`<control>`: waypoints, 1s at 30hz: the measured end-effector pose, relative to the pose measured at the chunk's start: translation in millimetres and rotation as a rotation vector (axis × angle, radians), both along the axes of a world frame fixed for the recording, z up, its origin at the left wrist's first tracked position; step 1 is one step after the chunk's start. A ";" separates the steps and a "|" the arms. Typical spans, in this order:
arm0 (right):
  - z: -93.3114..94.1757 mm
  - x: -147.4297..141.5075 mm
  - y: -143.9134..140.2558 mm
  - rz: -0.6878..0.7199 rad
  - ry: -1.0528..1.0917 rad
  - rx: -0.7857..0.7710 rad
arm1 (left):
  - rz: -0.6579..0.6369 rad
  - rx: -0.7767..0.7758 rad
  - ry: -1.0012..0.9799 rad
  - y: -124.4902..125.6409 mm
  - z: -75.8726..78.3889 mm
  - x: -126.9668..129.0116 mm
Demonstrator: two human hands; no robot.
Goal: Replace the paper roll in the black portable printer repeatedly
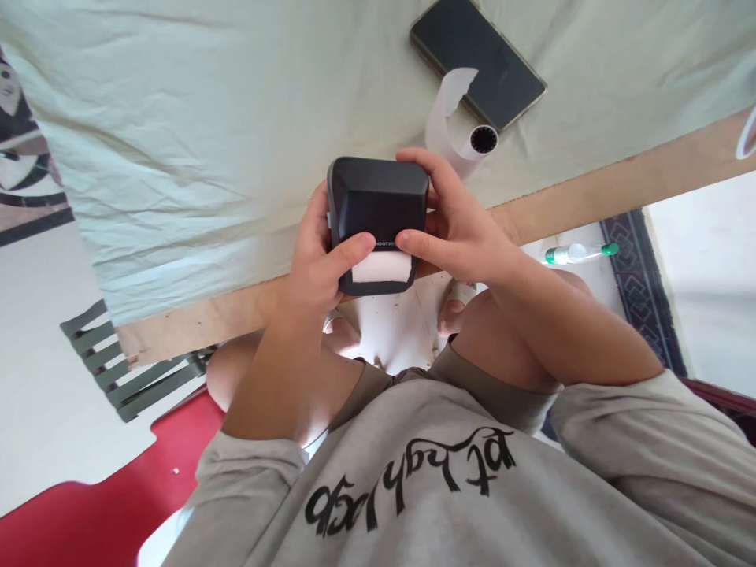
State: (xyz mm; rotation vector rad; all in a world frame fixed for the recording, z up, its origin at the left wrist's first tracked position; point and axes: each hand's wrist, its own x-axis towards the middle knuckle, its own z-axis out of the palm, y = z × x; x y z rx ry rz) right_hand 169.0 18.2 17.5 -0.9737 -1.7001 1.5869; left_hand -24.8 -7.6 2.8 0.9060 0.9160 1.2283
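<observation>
I hold a small black box-shaped printer (378, 209) in both hands, just over the near edge of the table. My left hand (319, 264) grips its left side, thumb resting on the front beside a white paper strip (381, 268) showing at its slot. My right hand (457, 224) grips the right side, thumb on the front edge too. A white paper roll (466, 130) with a loose curled end lies on the table just beyond my right hand.
A dark phone (478, 63) lies face up on the pale green tablecloth (206, 142) behind the roll. A green-capped white pen (579, 252) lies on the floor to the right. A red chair (118, 496) and grey slatted chair (112, 362) stand at left.
</observation>
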 end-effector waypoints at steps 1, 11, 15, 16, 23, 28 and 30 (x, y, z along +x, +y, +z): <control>-0.6 -0.2 0.4 0.001 -0.005 0.003 | 0.006 -0.008 -0.017 0.1 1.1 0.9; -0.6 -2.4 -3.7 -0.087 -0.140 0.172 | 0.092 -0.070 -0.133 6.1 4.3 5.3; 4.9 -1.5 -7.8 -0.144 -0.208 0.331 | 0.125 0.022 -0.071 7.7 -3.2 5.3; 5.6 -1.2 -8.0 -0.140 -0.207 0.356 | 0.121 0.026 -0.058 8.2 -3.6 5.4; 17.0 0.8 -3.7 -0.133 -0.366 0.551 | 0.108 -0.091 -0.052 8.9 3.7 5.8; 22.7 -5.4 -5.4 -0.355 -0.470 0.659 | 0.090 -0.085 -0.125 8.9 0.2 6.3; 21.9 -10.8 -6.3 -0.463 -0.395 0.654 | 0.064 -0.026 -0.132 8.5 -1.2 6.5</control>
